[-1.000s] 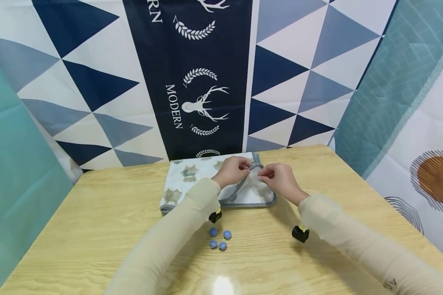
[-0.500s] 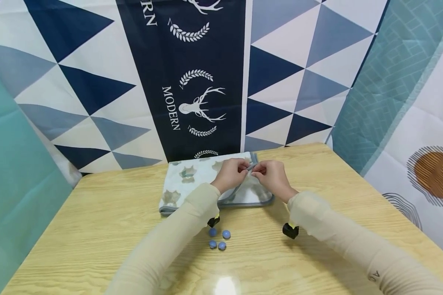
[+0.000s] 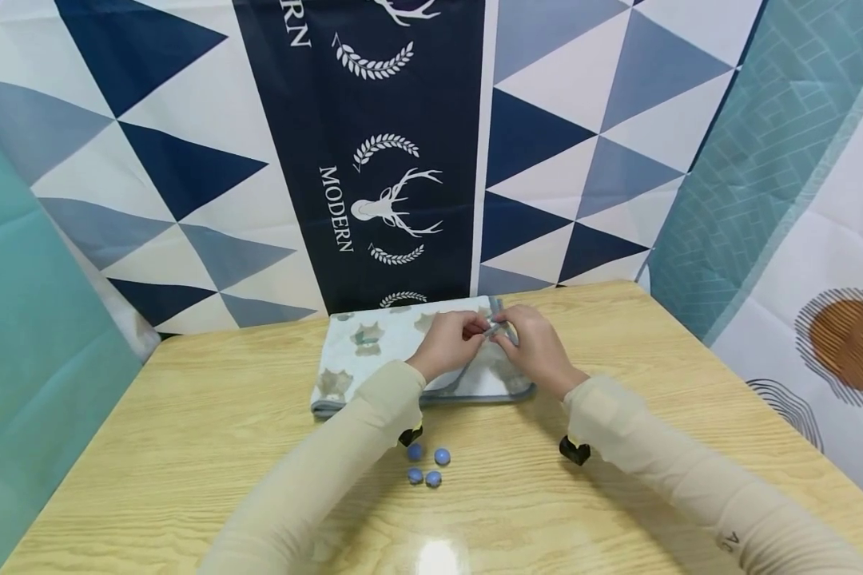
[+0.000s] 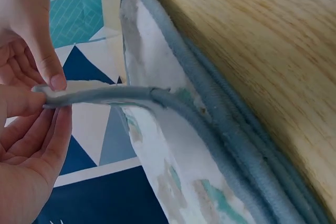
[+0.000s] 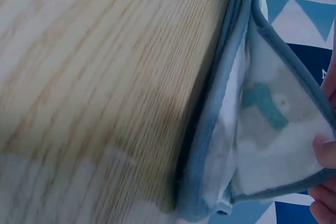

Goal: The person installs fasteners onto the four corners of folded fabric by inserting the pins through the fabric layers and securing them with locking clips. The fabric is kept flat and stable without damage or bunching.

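A folded white blanket [image 3: 367, 343], printed with grey-beige and green shapes and bound in grey-blue, lies toward the back of the table. My left hand [image 3: 446, 343] pinches its raised upper layer near the right end. Close beside it, my right hand [image 3: 539, 343] pinches the same lifted corner between thumb and fingers. From the left wrist, the raised bound edge [image 4: 105, 95] runs into the fingertips of both hands. The right wrist view shows the lifted flap [image 5: 283, 129] standing away from the layers beneath, the right thumb [image 5: 325, 152] on its edge.
Several small blue round pieces [image 3: 434, 479] lie on the wooden table [image 3: 187, 447], in front of the blanket and near the left forearm. A patterned curtain [image 3: 395, 160] hangs behind the table's back edge, with more fabric at both sides.
My right hand has come left, close to the left hand, and now pinches the raised corner. The left hand keeps its hold on the blanket's edge. The blue pieces stay put.
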`<state>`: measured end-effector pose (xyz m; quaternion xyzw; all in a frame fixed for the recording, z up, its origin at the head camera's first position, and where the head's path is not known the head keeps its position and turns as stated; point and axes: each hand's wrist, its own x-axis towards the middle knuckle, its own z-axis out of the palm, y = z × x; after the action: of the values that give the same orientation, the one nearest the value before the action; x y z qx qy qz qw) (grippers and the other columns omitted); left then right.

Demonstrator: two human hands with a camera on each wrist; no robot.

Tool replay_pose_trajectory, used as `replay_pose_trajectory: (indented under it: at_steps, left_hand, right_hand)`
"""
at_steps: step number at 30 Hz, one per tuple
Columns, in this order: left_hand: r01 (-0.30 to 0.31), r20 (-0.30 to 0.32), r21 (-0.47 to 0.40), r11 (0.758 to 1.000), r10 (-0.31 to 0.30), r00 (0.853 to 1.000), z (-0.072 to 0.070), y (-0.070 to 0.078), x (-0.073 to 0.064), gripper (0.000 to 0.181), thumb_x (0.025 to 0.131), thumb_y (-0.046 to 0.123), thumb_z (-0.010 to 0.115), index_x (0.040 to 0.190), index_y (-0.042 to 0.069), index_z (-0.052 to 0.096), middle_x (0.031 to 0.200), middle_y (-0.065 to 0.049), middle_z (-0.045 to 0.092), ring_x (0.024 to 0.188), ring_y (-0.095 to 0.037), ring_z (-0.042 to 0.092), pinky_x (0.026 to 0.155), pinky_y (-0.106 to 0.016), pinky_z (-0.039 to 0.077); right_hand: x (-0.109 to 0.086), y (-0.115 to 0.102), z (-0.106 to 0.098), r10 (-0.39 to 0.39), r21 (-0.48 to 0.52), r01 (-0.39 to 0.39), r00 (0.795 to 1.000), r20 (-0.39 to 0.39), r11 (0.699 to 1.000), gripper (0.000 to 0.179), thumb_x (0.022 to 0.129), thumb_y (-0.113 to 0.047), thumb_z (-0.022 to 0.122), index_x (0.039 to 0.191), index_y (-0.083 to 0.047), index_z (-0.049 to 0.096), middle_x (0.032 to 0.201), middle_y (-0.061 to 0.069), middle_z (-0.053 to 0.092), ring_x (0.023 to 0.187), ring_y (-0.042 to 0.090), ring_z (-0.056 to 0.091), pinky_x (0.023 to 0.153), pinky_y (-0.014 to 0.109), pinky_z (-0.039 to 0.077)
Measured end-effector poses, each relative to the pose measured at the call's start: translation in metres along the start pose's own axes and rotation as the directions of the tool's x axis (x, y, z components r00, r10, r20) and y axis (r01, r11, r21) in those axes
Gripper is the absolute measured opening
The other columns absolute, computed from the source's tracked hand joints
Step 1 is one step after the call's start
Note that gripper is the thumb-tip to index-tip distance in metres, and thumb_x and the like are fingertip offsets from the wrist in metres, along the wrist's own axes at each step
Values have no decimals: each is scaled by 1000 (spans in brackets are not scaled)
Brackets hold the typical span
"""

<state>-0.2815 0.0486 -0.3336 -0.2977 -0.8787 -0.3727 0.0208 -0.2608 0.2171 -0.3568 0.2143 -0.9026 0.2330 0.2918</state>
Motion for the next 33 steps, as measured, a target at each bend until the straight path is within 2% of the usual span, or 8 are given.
replay_pose_trajectory:
  at_steps: [5,10,13,16,19,21,28,33]
  left_hand:
    - [-33,54,9,999,33,998,-5,-3,-14,19,92,4,57,108,-1,67,103,-13,73,97,-20,69,83,-23,55]
    - [-107,119,95,990,96,988,-21,-7,-46,20,91,4,58,109,-1,67,102,-12,72,93,-20,68,84,-27,55]
    - [-172,207,120,978,145,967,-27,-8,-67,17,90,4,61,104,0,69,97,-11,73,89,-18,69,80,-25,56]
    - [-222,323,135,966,169,931,-29,-7,-84,14,89,4,63,100,0,70,94,-10,74,86,-16,69,76,-20,55]
    - [-239,408,168,956,153,900,-27,-4,-96,11,89,8,65,98,3,71,93,-7,74,83,-11,68,73,-15,52]
    - [-248,436,204,947,139,889,-24,-2,-102,9,89,12,67,95,6,72,90,-5,74,79,-8,66,71,-14,51]
    - [-272,463,317,908,102,881,-14,-1,-111,9,84,17,73,81,10,69,68,6,62,57,2,47,59,-11,41]
    - [-245,490,314,917,64,870,-11,-1,-114,6,84,13,73,81,10,69,69,5,64,55,4,49,60,-10,43]
  right_hand:
    - [-4,2,0,-41,-16,41,999,25,999,7,80,0,74,85,-2,70,86,12,71,81,25,66,71,39,55]
    - [-10,5,0,-66,-26,66,997,29,997,7,79,-1,75,83,-5,70,85,9,71,80,22,66,69,37,55]
    - [-12,8,-2,-93,-33,93,996,10,995,8,78,-1,75,82,-5,69,83,8,71,79,22,67,69,37,56]
    - [-12,12,-4,-119,-37,119,993,-3,992,9,78,-1,75,83,-5,70,83,8,71,78,22,68,69,37,56]
    - [-11,14,-5,-128,-37,128,992,-11,991,9,78,-2,76,84,-5,70,83,8,72,77,22,68,69,36,57]
    - [-10,15,-5,-133,-33,133,991,-16,991,9,78,-1,76,83,-5,70,83,8,72,77,22,69,69,37,57]
    - [-11,15,-1,-158,-23,157,987,-36,987,9,77,1,76,83,-4,71,81,8,72,76,22,69,68,36,57]
    - [-14,15,2,-166,-27,165,985,-43,986,11,75,2,76,81,-5,70,80,8,72,74,21,68,65,36,56]
